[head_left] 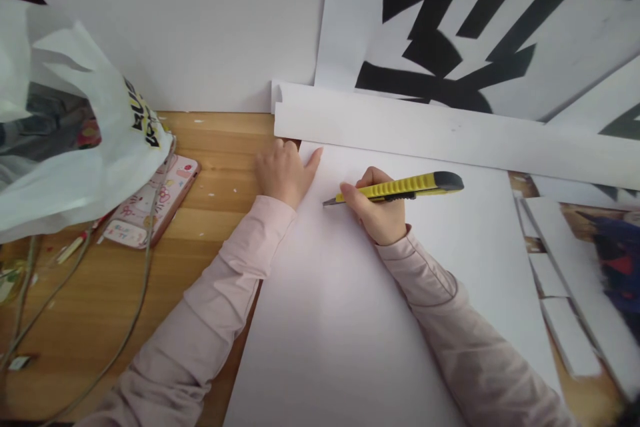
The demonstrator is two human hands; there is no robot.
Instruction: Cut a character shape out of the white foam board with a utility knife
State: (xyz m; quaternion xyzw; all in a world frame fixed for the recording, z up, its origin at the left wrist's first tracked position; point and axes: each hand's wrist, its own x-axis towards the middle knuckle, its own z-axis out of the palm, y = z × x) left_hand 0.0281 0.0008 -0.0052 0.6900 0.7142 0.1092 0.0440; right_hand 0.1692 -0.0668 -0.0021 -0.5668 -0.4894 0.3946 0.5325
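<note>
A large white board (350, 307) lies flat on the wooden table (220, 147). My right hand (380, 210) grips a yellow and black utility knife (400, 187), its blade tip pointing left and resting on the board near its far left corner. My left hand (284, 170) presses down on the board's far left corner, fingers curled, with one finger stretched along the board's edge. Both arms wear pale pink sleeves.
A long white strip (450, 137) lies across the board's far edge. Sheets with black lettering (450, 33) lean on the wall. A white plastic bag (65, 140), a pink phone (150, 203) and cables sit left. White offcuts (560, 280) lie at right.
</note>
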